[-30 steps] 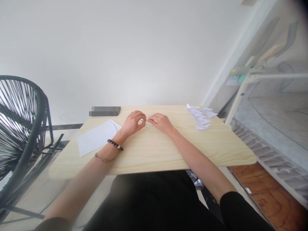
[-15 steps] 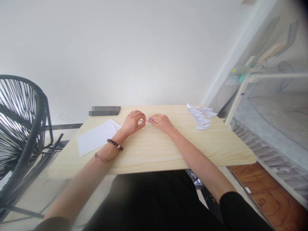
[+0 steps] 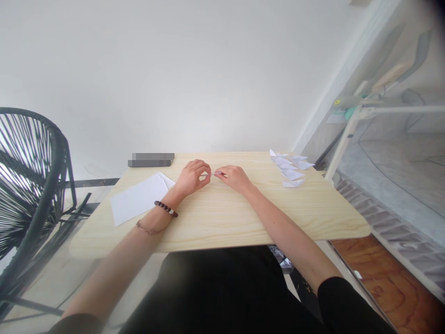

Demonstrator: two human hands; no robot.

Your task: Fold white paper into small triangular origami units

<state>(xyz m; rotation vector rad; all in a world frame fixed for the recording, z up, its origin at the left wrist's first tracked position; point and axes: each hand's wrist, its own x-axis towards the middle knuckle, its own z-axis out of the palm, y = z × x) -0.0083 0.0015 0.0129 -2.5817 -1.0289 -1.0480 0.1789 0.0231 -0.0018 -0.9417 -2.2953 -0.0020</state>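
Note:
A thin folded piece of white paper (image 3: pixel 214 174) is pinched between both hands above the middle of the table, seen nearly edge-on. My left hand (image 3: pixel 193 177) grips its left end with thumb and fingertips, making a ring shape. On the other end, my right hand (image 3: pixel 234 177) is closed with thumb under the fingers. Most of the paper is hidden by the fingers. Flat white sheets (image 3: pixel 139 199) lie beside my left wrist. Several folded white paper boats (image 3: pixel 291 174) stand grouped to the right of my right hand.
The pale wooden table (image 3: pixel 215 227) sits close to a white wall. At its back left is a dark flat object (image 3: pixel 149 163), partly blurred out. A black woven chair (image 3: pixel 52 139) stands to the left, and a white metal frame (image 3: pixel 342 148) to the right.

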